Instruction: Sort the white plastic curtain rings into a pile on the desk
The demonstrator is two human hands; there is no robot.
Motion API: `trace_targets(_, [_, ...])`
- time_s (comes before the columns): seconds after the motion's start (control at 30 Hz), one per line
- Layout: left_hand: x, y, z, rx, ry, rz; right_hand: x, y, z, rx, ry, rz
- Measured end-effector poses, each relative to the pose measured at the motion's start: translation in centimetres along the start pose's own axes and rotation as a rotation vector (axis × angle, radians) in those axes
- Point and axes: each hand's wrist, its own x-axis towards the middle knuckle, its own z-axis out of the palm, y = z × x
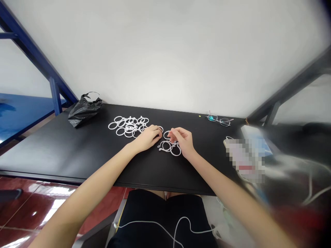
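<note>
Bare forearms stretch over a black table. Right hand looks pinched onto a small tangle of white plastic curtain rings mid-table, while left hand curls just beside it, can't tell if it's gripping anything. Bigger ring pile sits left, black plastic bag far left, glasses far right.

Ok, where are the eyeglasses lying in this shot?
In the head view, the wire-rimmed eyeglasses lie near the far edge of the black table, on its right side, beyond and to the right of the person's right hand.
</note>
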Motion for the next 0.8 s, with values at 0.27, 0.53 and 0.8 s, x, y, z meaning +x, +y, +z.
trace_targets(0.27, [0.1, -0.31, -0.13, 0.045, 0.06, -0.013, 0.25, 0.02, -0.26, 0.027, 0.029, 0.003])
trace_targets(0.53, [0.37, -0.41, -0.12, 0.189, 0.011, 0.013, 0.35, 0.14, -0.28, 0.032, 0.044, 0.009])
trace_targets(0.8, [0.48, 0.13, -0.25, 0.304, 0.012, 0.024, 0.38, 0.55, -0.24, 0.01, 0.028, -0.012])
